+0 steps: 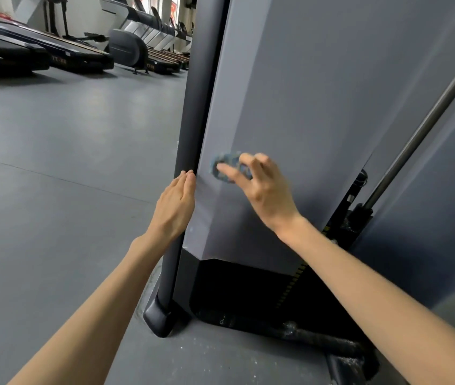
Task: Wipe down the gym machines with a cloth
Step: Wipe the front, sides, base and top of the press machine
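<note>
You are clamping a small blue-grey cloth (pixel 227 167) in your right hand (pixel 265 190), thumb and curled fingers pressing it against the machine's grey panel (pixel 304 93), just right of the panel's left edge. Bare panel is stretching above and right of that hand, towards a slanted steel rod (pixel 429 120). Your left hand (pixel 176 204) is lying flat, fingers straight and together, on the dark post (pixel 193 107) beside that edge. Grey floor (pixel 54 162) is spreading left of it, treadmills (pixel 54 51) far beyond.
</note>
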{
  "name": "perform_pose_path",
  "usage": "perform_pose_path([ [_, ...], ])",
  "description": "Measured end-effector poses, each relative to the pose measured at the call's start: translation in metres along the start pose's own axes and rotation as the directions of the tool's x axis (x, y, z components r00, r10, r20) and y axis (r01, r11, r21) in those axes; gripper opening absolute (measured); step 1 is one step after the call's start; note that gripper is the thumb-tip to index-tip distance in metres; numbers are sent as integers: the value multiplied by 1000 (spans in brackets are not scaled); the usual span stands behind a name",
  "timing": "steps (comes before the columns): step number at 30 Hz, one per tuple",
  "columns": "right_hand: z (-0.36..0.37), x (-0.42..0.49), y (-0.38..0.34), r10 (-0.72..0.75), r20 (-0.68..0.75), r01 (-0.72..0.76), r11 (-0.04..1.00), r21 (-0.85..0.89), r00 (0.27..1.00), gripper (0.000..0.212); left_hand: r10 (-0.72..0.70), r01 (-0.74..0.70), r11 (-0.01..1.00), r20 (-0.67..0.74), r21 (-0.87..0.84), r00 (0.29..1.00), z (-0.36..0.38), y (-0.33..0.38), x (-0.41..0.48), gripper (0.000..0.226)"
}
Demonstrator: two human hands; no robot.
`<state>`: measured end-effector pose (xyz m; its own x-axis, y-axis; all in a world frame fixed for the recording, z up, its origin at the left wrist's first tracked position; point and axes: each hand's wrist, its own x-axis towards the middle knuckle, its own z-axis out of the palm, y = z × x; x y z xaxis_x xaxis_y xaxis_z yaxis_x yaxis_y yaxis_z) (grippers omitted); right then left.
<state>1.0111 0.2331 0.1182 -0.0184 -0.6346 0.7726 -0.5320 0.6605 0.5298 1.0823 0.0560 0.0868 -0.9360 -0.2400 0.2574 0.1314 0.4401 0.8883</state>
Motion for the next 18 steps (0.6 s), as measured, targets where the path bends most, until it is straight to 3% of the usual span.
perform_pose_path([
  [3,-15,21,22,227,-62,-225,973,44,972,46,89,-89,996,-47,-6,995,5,7,-6,47],
  [5,-10,6,17,261,-36,-257,961,101,965,45,145,-145,989,-59,8,988,8,8,-8,46],
  [8,3,-42,-8,192,72,-201,969,145,979,38,187,-186,982,-28,42,982,12,8,-8,46],
  [13,14,-122,-59,-47,283,-27,967,254,958,30,122,-123,992,29,29,992,13,16,-8,48],
  [15,21,-141,-77,-30,361,-82,953,292,932,38,129,-132,988,35,78,991,13,17,-8,49],
  [18,30,-145,-87,-51,355,-60,954,295,934,19,167,-170,974,28,150,985,16,14,-8,50],
])
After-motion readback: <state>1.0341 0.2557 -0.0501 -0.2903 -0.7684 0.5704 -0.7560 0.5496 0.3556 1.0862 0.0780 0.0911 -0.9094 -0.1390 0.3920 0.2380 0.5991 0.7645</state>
